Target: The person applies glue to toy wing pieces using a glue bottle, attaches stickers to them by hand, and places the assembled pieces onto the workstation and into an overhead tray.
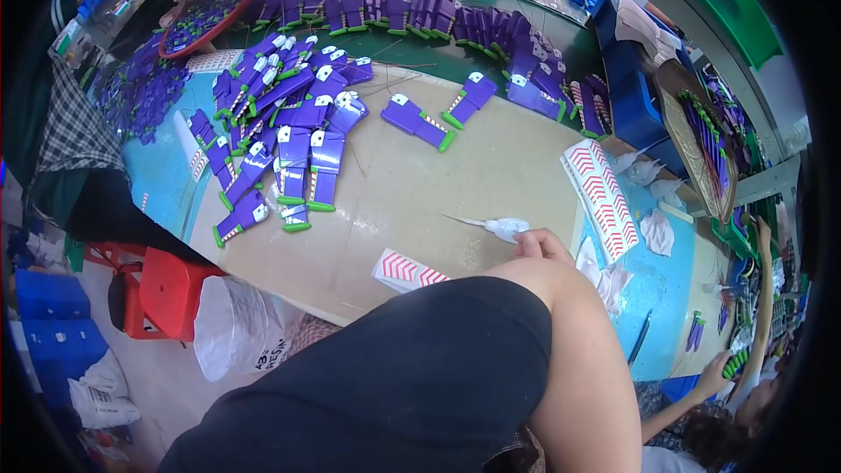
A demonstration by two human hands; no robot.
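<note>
Right hand (545, 247) pinching a bottle (505, 228), black cloth (394, 377) half-blocking the sticker strip (399, 267), purple parts (302, 109) heaped near desk (420, 180)'s left edge. Left hand? Can't tell.

the pile of parts (296, 114) lies left of the bottle (506, 228), a sheet (602, 197) right.

Tan-over-blue surface (394, 210) mid-frame: heap of purple-green pieces (292, 144) left of centre, two loose pieces (470, 99) upper centre, chevron sheet (601, 198) right, chevron strip (406, 269) lower centre, crumpled white paper (657, 232) far right.
</note>
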